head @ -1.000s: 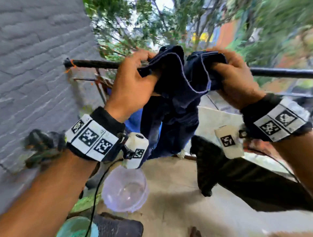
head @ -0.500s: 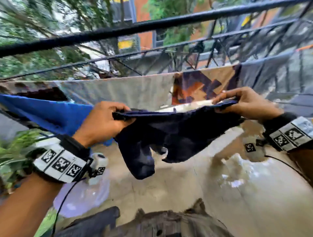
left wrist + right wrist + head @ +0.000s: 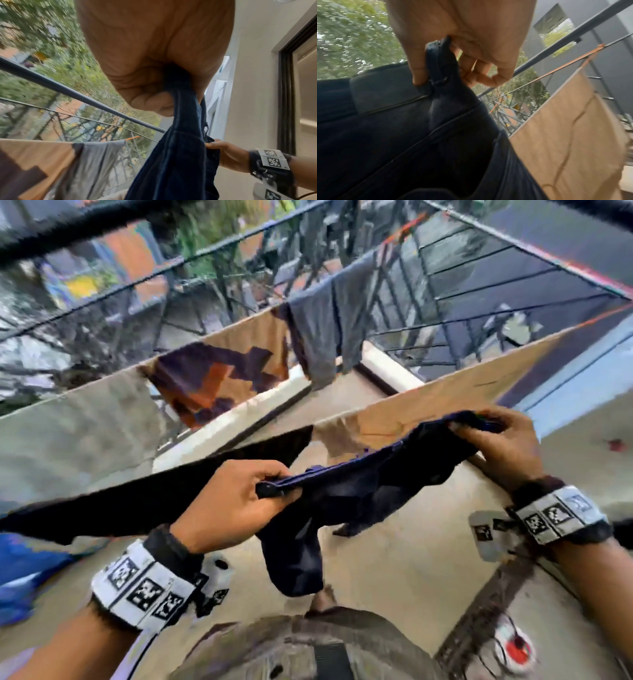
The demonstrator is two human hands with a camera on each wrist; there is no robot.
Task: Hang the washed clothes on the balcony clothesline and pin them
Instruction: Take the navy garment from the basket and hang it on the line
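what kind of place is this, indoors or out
Most likely an outdoor balcony used for drying laundry: a black metal railing with trees beyond, a grey garment and tan cloth already hung on lines, and a concrete floor.

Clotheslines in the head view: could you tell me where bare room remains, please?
Bare cord shows only right of the tan cloth and right of the grey garment. Elsewhere crowded: black cloth and tan cloth nearly meet; patterned cloth abuts the grey garment.

Left hand [image 3: 233, 501] at seven o'clock and right hand [image 3: 496, 443] at three o'clock gripping a dark navy garment [image 3: 342, 501] stretched between them, tan patterned cloth [image 3: 219, 378] and grey cloth [image 3: 325, 330] hanging toward twelve o'clock
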